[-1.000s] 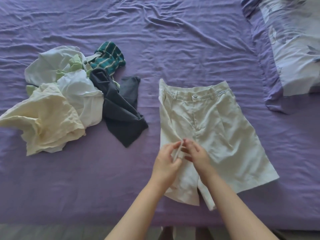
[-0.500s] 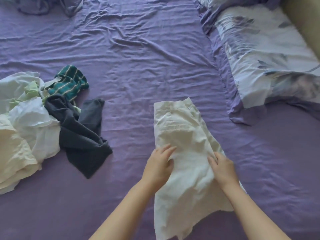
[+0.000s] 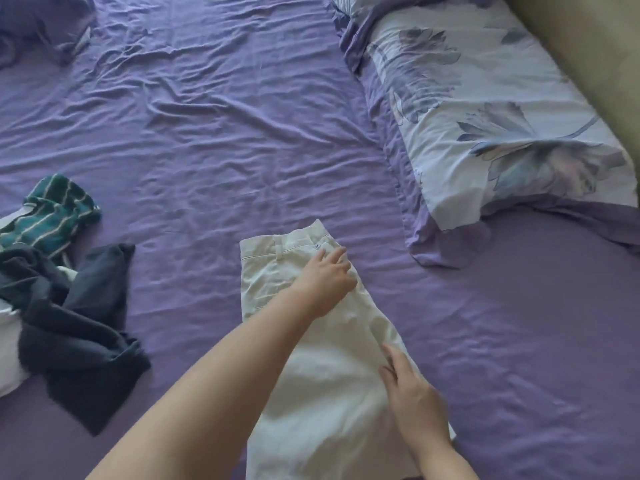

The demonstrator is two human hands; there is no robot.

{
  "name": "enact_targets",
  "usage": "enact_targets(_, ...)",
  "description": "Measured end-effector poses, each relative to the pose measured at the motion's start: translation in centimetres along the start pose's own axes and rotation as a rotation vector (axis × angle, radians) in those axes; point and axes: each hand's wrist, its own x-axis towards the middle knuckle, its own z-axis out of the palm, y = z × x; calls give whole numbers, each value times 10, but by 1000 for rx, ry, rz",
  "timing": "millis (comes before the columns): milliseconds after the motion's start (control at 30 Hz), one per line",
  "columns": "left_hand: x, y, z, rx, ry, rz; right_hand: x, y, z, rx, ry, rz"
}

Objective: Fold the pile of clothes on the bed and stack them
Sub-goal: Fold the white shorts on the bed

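Observation:
Cream shorts (image 3: 311, 386) lie folded in half lengthwise on the purple bed sheet (image 3: 214, 140), waistband away from me. My left hand (image 3: 327, 278) rests flat near the waistband's right corner, fingers straight. My right hand (image 3: 412, 396) presses flat on the shorts' right edge lower down. At the left edge lies the pile: a dark navy garment (image 3: 76, 327), a green striped garment (image 3: 52, 216) and a bit of white cloth (image 3: 7, 348), mostly cut off by the frame.
A floral pillow (image 3: 491, 109) lies at the upper right on the sheet, with a beige headboard (image 3: 588, 39) behind it. Dark purple bedding (image 3: 38, 26) is bunched at the top left corner.
The shorts went from spread flat to folded in half. My left hand slid up to the waistband; my right hand stays on the right edge. The view shifted right.

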Motion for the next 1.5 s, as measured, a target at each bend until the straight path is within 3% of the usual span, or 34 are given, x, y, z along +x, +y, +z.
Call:
enact_targets(167,11,-30,-7,120,-71,-79,8,11,-7,21,29,-39)
enact_targets(333,26,-40,-17,150,154,-124,19,22,-4,-64,269,-160)
enact_targets(433,35,-27,-9,44,177,-196,26,29,-1,-117,286,-181)
enact_targets(533,34,-7,5,-114,143,-408,26,36,6,-159,293,-189)
enact_targets(633,21,7,27,-227,239,-585,25,45,11,-248,402,-243)
enact_targets(700,5,19,43,-284,406,-627,22,47,13,-322,436,-330)
enact_targets(800,-32,44,76,-312,543,-571,6,32,22,-322,325,-541)
enact_targets(933,-91,69,122,-339,442,-541,-2,38,52,-466,58,-599)
enact_targets(1200,-172,80,149,-407,228,-467,4,42,62,-590,-34,-495)
enact_targets(1367,-203,83,133,-887,195,-696,-25,10,60,-551,-12,-356)
enact_targets(1500,-236,92,124,-1290,60,-674,-87,-8,75,-455,-113,-540)
